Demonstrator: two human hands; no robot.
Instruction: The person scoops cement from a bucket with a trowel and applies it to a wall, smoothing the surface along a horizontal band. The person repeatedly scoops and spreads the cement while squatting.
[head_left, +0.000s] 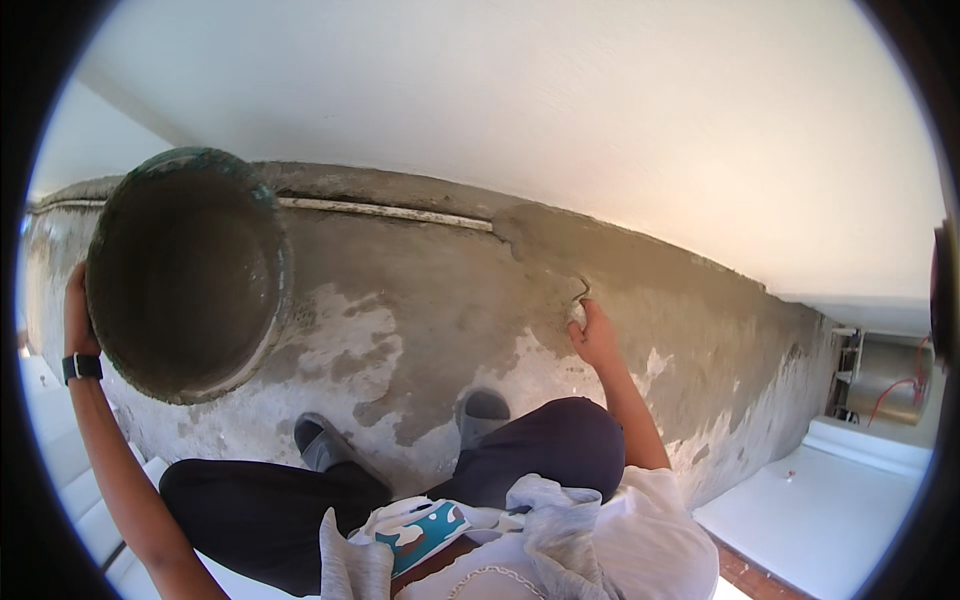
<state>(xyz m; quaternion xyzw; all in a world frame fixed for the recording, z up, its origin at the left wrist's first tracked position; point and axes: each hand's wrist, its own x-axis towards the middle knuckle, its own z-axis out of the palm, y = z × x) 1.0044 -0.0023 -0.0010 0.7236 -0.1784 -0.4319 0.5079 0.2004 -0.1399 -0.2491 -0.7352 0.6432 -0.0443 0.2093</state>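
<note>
My left hand (80, 315) grips the side of a large round bucket (200, 260), its mouth tilted toward me. The bucket's inner wall is coated grey, and its greenish rim is crusted with mortar. My right hand (598, 340) is closed round the pale handle of a trowel (577, 313), low over the floor. A curved metal neck shows past the fingers; the blade cannot be told from the grey mortar. Wet grey mortar (545, 235) lies along the foot of the wall beyond this hand and covers the right end of a thin white pipe (390, 210).
A white wall (520, 90) rises along the far side. The floor (340, 325) is patchy with damp and pale cement. My sandalled feet (483, 415) stand near the middle. A white ledge (820, 520) and a metal cylinder with a red cord (888, 378) are at the right.
</note>
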